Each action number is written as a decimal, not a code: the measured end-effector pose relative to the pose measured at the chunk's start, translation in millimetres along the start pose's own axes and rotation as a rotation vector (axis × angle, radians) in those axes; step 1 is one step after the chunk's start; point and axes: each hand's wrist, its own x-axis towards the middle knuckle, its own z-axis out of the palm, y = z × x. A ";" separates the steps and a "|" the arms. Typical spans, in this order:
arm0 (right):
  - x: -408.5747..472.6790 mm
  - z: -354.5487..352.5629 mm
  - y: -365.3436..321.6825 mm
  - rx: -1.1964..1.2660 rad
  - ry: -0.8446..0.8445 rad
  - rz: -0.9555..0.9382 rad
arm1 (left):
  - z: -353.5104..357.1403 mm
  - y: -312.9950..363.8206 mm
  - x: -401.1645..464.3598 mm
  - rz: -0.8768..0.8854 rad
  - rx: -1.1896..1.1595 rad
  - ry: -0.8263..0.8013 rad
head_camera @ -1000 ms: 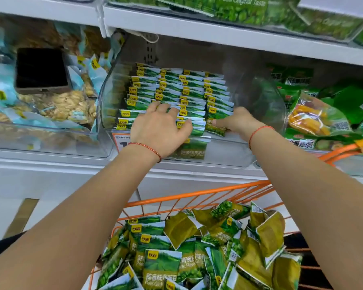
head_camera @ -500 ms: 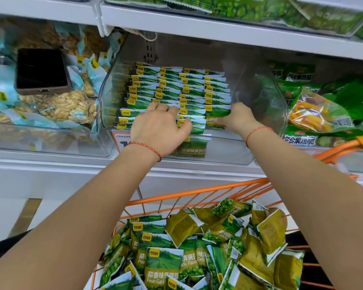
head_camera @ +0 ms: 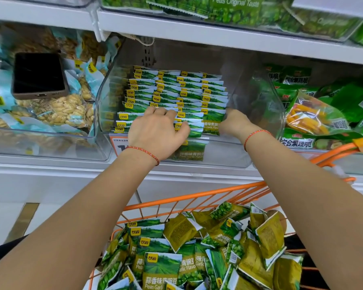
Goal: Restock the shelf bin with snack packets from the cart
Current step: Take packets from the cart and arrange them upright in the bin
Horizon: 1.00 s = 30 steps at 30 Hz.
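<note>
At twelve o'clock from the person, on the middle shelf, the clear shelf bin [head_camera: 266,105] already carries tidy standing rows of green snack packets [head_camera: 176,91]. Both hands are inside its open front. The left hand [head_camera: 155,130] lies flat and spread over the front rows at about eleven o'clock, fingers fairly straight, pressing on the packet tops instead of gripping them. The right hand [head_camera: 233,122], at about one o'clock, sits against the front packet of the right-hand row; its fingers are hidden behind the knuckles, so I cannot tell whether it pinches that packet or only pushes it.

The step in hand looks like squaring up the front rows. To do it well, keep the left palm as a flat stop so the rows do not fan forward, and let the right hand nudge the end row toward ten o'clock until its edges line up. Press lightly: the packets look air-filled and would likely slip or crumple under force.

At six o'clock, the orange cart [head_camera: 197,195] holds a loose heap of the same packets [head_camera: 197,248], so much restocking appears to remain.
</note>
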 end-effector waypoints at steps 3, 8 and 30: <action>-0.5 -2.7 -3.9 0.111 -0.048 0.021 | 0.8 1.1 -0.2 -0.006 -0.015 0.007; -2.9 -4.3 -6.2 0.157 -0.106 -0.008 | 2.1 0.3 2.3 -0.001 0.000 0.008; -194.0 -57.5 -18.7 -0.508 0.188 -0.603 | -48.2 39.6 -140.0 0.554 -0.260 -0.138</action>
